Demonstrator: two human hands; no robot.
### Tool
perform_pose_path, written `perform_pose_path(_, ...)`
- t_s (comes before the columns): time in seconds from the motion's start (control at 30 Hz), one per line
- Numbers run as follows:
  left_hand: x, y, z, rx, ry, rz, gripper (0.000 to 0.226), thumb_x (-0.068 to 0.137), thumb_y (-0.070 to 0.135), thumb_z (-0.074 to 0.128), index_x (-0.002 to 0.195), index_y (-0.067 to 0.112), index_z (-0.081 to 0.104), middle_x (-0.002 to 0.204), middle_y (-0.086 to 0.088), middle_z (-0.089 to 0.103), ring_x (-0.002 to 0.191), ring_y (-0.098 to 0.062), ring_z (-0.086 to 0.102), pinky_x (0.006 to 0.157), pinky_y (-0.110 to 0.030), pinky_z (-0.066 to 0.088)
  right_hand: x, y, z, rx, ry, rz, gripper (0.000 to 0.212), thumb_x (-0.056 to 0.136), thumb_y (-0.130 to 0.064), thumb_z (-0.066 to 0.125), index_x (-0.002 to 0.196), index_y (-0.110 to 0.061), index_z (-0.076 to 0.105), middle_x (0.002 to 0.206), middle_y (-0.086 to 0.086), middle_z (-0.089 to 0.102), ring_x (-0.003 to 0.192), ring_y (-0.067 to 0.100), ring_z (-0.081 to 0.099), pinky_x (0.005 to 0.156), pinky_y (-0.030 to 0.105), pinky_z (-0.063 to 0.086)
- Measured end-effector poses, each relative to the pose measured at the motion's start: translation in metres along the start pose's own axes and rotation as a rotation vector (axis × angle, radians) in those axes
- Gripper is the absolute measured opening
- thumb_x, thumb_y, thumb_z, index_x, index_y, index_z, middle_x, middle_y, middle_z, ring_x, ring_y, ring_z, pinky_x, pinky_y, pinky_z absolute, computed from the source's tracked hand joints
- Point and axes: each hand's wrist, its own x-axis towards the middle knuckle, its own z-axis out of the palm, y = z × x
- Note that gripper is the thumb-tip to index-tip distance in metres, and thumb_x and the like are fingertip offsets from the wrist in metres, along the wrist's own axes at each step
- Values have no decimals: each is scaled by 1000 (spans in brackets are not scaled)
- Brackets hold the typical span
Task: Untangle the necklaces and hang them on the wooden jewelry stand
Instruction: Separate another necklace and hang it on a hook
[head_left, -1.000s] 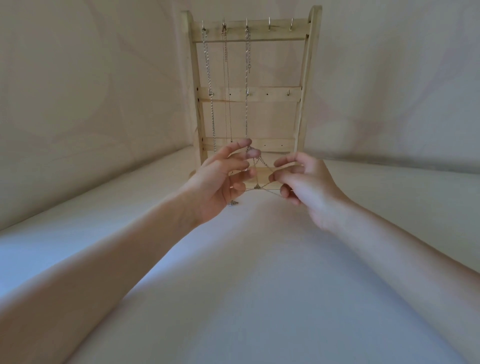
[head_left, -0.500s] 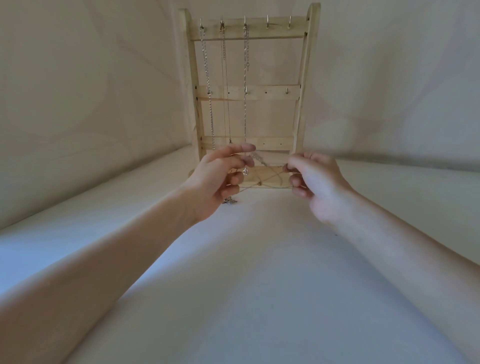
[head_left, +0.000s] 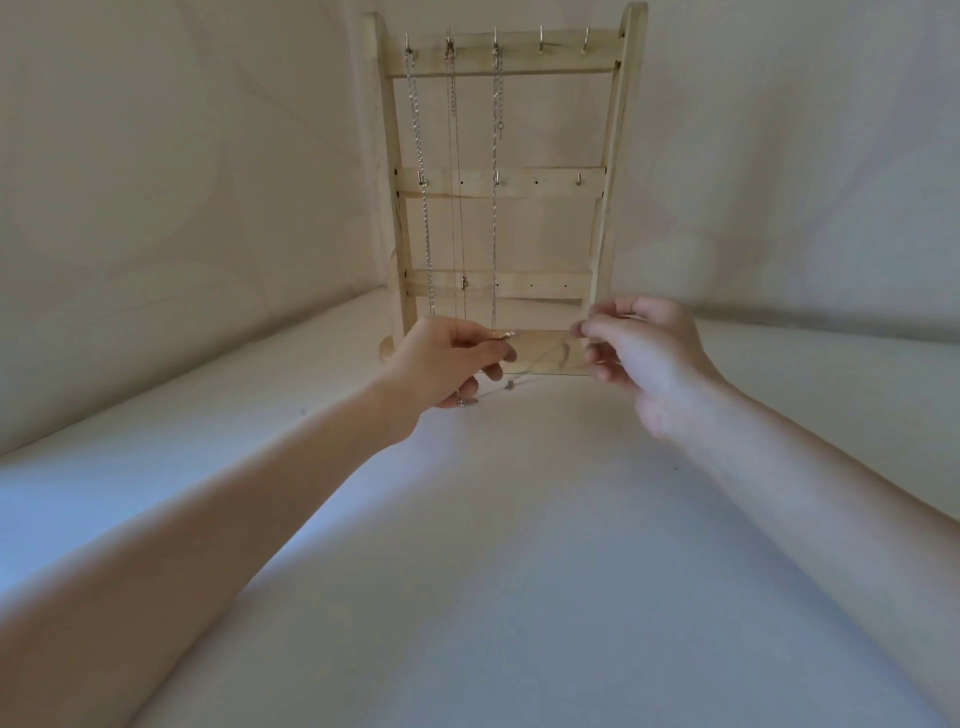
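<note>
Both hands up in front of the wooden jewelry stand (head_left: 506, 182), low near its base. Left hand (head_left: 441, 361) has fingers curled, thumb and forefinger pinching one end of a thin chain (head_left: 540, 358); right hand (head_left: 641, 345) pinches the other end, fingers curled too. Chain stretched between the hands in several fine strands that cross, still tangled; a small pendant (head_left: 510, 385) hangs from it below, just above the white table (head_left: 493, 571). A bit of clasp or charm shows under the left hand, too small to tell which. Stand sits upright at the back of the table by the wall. Three necklaces (head_left: 423, 182) hang from the three leftmost top-rail hooks, straight down. Two right hooks (head_left: 563, 41) bare
</note>
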Motion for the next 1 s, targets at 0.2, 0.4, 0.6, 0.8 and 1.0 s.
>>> perform_pose_path(0.2,3,3,-11,-453,112,-213,36,98,31,39,77,10,60,61,0,62,36,-7,45,31,-12,24,6,-2,-6,34,0,55,18,81,4,45,72,-11,47,67,4,47,45,11,40,33,17,26)
perform_pose_path(0.4,-1,9,-16,-776,-70,-259,64,98,49,21,98,1,62,80,-14,72,58,-20,67,37,-14,40,2,-1,-3,-80,-84,92,14,83,0,43,85,-10,52,72,3,47,47,11,40,34,15,29)
perform_pose_path(0.6,-3,15,-11,-797,-151,-229,71,96,54,19,94,-1,64,84,-18,71,65,-22,68,45,-17,48,-8,3,4,-438,-246,-77,14,86,-9,53,85,-8,66,82,3,58,66,12,53,52,22,50)
perform_pose_path(0.8,-4,15,-9,-740,-162,-240,71,97,53,19,95,-3,63,81,-20,71,65,-23,70,49,-19,52,-10,3,6,-442,-227,-183,7,84,-21,63,80,-23,68,75,-13,58,72,2,51,68,19,39)
perform_pose_path(1.0,-4,16,-9,-751,-152,-237,69,97,51,22,93,-5,62,82,-22,71,66,-25,70,50,-22,54,-6,3,5,-274,-279,-105,7,83,-17,65,80,-15,71,86,-6,66,85,9,53,69,24,41)
